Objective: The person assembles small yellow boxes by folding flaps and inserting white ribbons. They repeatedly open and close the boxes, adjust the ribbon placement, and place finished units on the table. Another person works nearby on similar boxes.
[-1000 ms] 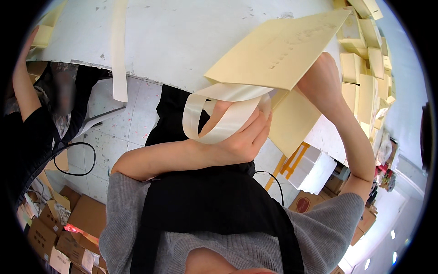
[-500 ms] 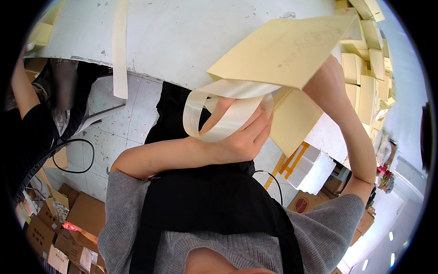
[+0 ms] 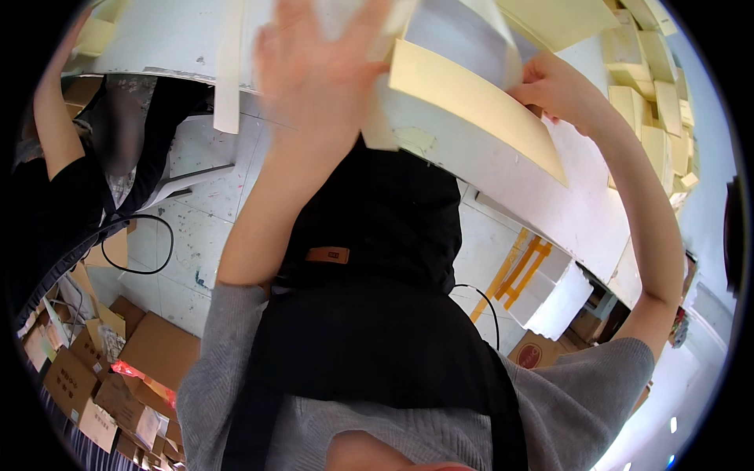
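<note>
A pale yellow cardboard box [image 3: 471,98] stands opened at the table's edge, its greyish-white inside showing and a curved flap toward me. My right hand [image 3: 561,93] grips the box at its right side, fingers bent and partly hidden behind the edge. Left of the box, my left hand [image 3: 318,67] is smeared by motion over the table, its fingers spread and pointing away from me. A cream strip [image 3: 380,132], looking like ribbon, hangs over the table edge beside that hand's wrist. The ribbon's upper part is hidden or blurred.
Another cream strip [image 3: 228,71] hangs over the white table's [image 3: 542,196] edge at the left. Pale yellow boxes [image 3: 656,102] are stacked at the far right. A co-worker's arm [image 3: 56,122] shows at the left. Brown cartons [image 3: 161,345] and a white foam box [image 3: 550,298] are below.
My left hand has let go of the looped ribbon and moved up and left over the table. The box has been lowered and turned, its inside now showing; my right hand stays on it.
</note>
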Demonstrator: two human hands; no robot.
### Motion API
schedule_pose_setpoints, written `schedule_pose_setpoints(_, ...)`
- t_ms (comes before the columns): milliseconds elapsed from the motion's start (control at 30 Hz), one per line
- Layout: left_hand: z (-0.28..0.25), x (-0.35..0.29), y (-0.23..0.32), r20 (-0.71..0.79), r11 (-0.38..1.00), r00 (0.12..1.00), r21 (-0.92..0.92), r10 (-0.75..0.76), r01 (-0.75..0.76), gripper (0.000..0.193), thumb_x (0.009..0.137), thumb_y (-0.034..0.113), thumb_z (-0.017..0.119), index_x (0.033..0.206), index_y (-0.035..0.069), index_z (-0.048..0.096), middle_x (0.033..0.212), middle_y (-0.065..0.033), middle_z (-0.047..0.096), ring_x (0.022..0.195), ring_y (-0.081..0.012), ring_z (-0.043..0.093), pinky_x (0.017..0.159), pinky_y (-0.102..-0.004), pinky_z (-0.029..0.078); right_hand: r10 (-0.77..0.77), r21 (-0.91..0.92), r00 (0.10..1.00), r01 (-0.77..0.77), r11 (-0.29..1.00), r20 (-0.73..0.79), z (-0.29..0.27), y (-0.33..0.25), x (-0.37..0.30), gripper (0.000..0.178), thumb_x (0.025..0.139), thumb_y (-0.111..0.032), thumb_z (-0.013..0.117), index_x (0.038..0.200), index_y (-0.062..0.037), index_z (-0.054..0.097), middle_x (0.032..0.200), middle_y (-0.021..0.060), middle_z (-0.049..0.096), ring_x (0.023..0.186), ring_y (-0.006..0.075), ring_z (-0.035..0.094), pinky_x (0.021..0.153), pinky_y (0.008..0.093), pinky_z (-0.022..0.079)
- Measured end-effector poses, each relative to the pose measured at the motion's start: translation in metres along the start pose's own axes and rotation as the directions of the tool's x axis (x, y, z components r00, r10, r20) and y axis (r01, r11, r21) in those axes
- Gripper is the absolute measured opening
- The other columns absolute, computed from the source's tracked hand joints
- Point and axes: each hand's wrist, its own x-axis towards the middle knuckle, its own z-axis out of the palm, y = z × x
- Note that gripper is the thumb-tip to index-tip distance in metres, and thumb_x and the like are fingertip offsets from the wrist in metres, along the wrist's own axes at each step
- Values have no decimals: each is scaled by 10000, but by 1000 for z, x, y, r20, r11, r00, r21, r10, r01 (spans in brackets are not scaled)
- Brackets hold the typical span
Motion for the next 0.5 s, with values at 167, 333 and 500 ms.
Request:
schedule_pose_setpoints(167, -31, -58, 31, -21, 987, 999, -155, 47, -49, 266, 664, 230, 801, 868, 106, 683, 887, -28, 628, 828, -204, 605, 717, -352, 454, -42, 64, 999, 42, 997, -9, 6, 5, -7, 281, 730, -283, 724, 813, -45, 601, 635, 24, 548, 542, 110, 463, 465, 258, 328)
schedule_pose_setpoints(333, 20, -41, 65, -98, 937, 983, -299, 156, -179, 288, 595, 279, 792, 756, 80, 659, 723, -26, 585, 635, -196, 588, 564, -298, 486, -140, 236, 983, 108, 966, 120, -1, -1, -10, 269, 744, -264, 747, 694, -50, 593, 590, 7, 553, 515, 67, 492, 464, 216, 365)
schedule_pose_setpoints(500, 40, -31, 78, -115, 956, 974, -202, 194, -214, 175, 638, 210, 730, 725, 79, 654, 689, -36, 590, 630, -204, 603, 540, -316, 488, -120, 263, 991, 102, 959, 53, 2, 2, -14, 265, 732, -273, 738, 648, -65, 597, 591, 2, 555, 487, 68, 463, 450, 216, 338)
